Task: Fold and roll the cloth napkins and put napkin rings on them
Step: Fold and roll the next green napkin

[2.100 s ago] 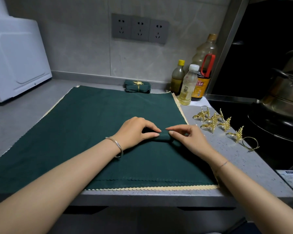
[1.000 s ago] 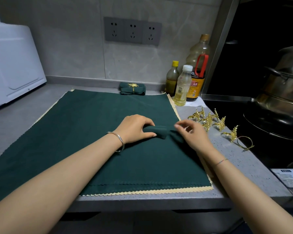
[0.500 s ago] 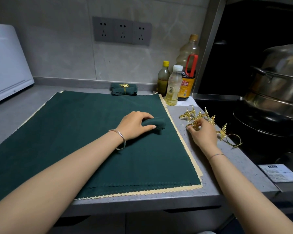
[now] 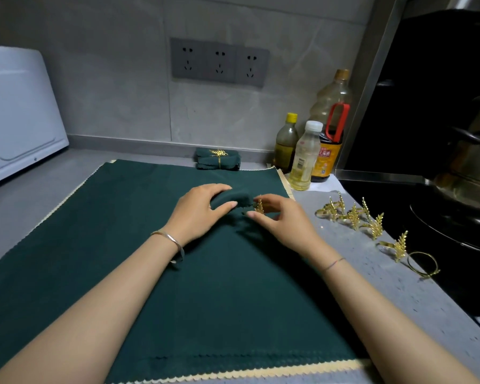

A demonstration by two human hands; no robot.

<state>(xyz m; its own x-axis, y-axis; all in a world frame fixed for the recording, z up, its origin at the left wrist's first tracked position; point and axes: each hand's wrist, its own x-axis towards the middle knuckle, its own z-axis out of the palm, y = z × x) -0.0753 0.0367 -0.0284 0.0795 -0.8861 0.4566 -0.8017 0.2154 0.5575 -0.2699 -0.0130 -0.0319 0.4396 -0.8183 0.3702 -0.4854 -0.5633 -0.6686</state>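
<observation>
My left hand (image 4: 197, 212) grips a rolled dark green napkin (image 4: 234, 197) lying on a stack of flat green napkins (image 4: 150, 259). My right hand (image 4: 283, 221) pinches a gold leaf-shaped napkin ring (image 4: 259, 205) right at the roll's right end. Whether the ring touches the roll is unclear. Several more gold rings (image 4: 354, 216) lie on the grey counter to the right. A finished rolled napkin with a gold ring (image 4: 218, 159) sits at the back by the wall.
Three bottles (image 4: 305, 159) stand at the back right. A black stove with a steel pot (image 4: 468, 162) is on the right. A white appliance (image 4: 17, 117) fills the left. The counter's front edge (image 4: 233, 379) is near.
My right hand left the roll, reached to the rings on the counter, took one and came back to the roll's right end. My left hand kept its hold on the roll.
</observation>
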